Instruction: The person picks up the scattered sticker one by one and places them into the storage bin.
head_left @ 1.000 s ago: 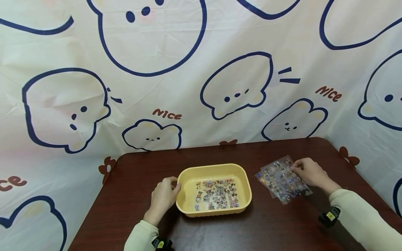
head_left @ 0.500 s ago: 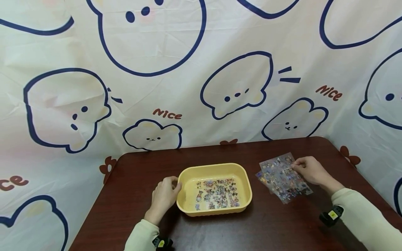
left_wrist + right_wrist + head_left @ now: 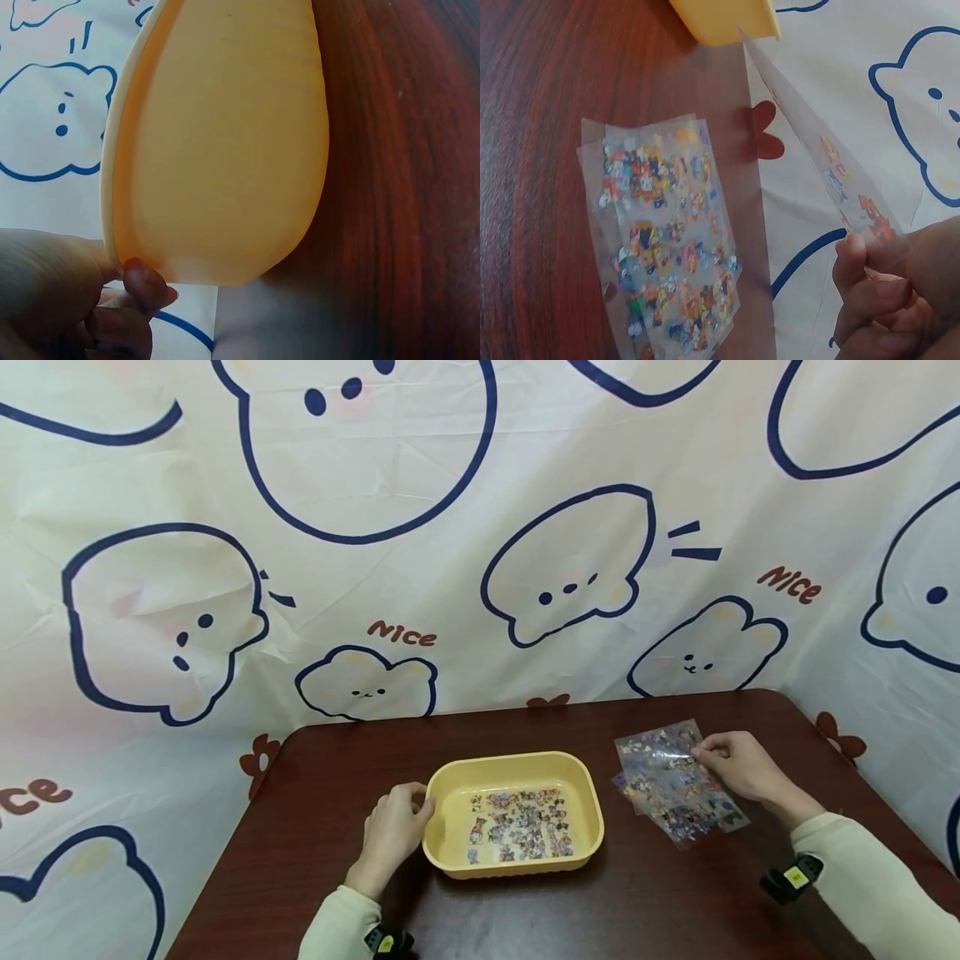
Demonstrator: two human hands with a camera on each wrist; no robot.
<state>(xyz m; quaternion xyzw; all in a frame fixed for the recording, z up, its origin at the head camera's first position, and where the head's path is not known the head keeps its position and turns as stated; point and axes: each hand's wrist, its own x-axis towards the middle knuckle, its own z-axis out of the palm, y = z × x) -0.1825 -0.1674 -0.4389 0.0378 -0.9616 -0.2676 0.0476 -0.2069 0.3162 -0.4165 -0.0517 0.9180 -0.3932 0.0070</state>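
Note:
My left hand [image 3: 392, 831] pinches the left rim of a yellow plastic tray [image 3: 433, 853]; the left wrist view shows thumb and fingers at the tray's rim [image 3: 110, 165]. A clear sheet of small colourful cartoon stickers lies inside the tray. To the right, my right hand [image 3: 738, 767] pinches the edge of a transparent sticker sheet [image 3: 656, 752]. In the right wrist view that sticker sheet [image 3: 832, 169] is lifted and tilted above the table, between thumb and fingers. Beneath it, several overlapping sticker sheets [image 3: 667, 247] lie on the table.
The dark reddish-brown wooden table [image 3: 525, 918] carries the tray near its middle and the sheets at right. A white cloth [image 3: 450, 568] with blue bear outlines hangs behind and at both sides. Each wrist wears a black strap with a small device [image 3: 795, 877].
My right hand has lifted the top sticker sheet off the stack, and its far edge has risen and swung slightly back. My left hand and the tray stay in place.

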